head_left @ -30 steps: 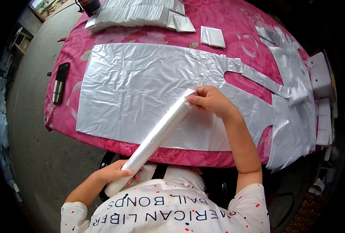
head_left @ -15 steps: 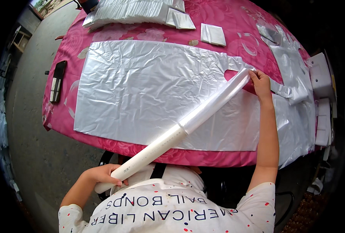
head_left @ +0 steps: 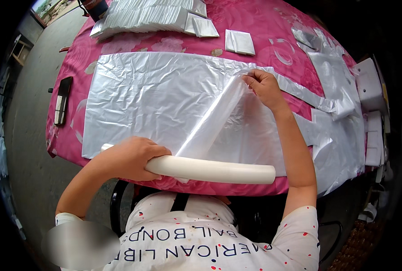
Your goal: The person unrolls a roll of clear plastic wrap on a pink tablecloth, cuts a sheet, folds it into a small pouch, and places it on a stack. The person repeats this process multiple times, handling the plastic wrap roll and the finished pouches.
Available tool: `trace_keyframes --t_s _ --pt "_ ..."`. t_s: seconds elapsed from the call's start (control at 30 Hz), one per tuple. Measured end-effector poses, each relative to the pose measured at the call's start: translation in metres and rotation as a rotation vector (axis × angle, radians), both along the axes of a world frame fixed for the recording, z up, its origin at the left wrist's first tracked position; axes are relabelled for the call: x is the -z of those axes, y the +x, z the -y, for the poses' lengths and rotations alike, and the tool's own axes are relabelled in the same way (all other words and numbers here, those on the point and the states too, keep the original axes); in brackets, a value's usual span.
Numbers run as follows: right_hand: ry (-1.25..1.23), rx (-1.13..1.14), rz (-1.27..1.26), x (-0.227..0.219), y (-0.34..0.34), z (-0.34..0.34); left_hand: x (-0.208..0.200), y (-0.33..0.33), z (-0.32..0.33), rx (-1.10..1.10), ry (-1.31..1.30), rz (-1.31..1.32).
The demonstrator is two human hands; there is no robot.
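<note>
My left hand is wrapped round a white plastic pipe, which lies nearly level across the table's near edge with its right end pointing toward my right forearm. Farther off, my right hand pinches the top of a silvery plastic bag, raising a long fold that slopes from my fingertips down toward the pipe. Beneath it, more silvery plastic film is spread flat and creased over the table. Part of the pipe is hidden under my left hand.
A pink flowered cloth covers the table. Folded bags are stacked at the far left, with one folded packet apart. A black phone lies at the left edge. Loose plastic bags and white boxes are at the right.
The pipe has come out of the bag's fold and swung from a slant to nearly level. My left hand has moved up over the table; my right hand has shifted left, still pinching the bag.
</note>
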State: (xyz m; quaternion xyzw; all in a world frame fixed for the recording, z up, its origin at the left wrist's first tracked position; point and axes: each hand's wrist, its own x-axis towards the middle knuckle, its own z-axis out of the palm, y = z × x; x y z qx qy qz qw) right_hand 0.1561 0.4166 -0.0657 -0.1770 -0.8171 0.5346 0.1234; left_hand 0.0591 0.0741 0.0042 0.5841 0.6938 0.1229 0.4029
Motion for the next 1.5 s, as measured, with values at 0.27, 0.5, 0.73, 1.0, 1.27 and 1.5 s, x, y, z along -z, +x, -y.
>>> trace_keyframes --t_s 0.27,0.5,0.73,1.0,1.27,1.5 --pt "0.102 -0.151 0.200 -0.008 -0.030 0.012 0.060 0.039 -0.024 0.326 0.709 -0.288" --pt "0.093 -0.027 0.188 -0.001 -0.035 0.005 0.079 0.068 -0.008 0.338 0.460 -0.425" --pt "0.493 -0.289 -0.074 -0.029 0.037 0.091 0.090 0.112 -0.003 0.170 0.457 -0.530" --pt "0.905 -0.142 -0.055 -0.007 0.085 0.103 0.096 0.130 -0.003 0.097 0.463 -0.552" --pt "0.780 0.179 0.018 -0.017 0.098 0.028 0.072 0.076 -0.004 0.326 0.468 -0.240" --pt "0.730 -0.348 -0.126 -0.023 0.104 0.120 0.089 0.093 0.004 0.389 0.499 -0.703"
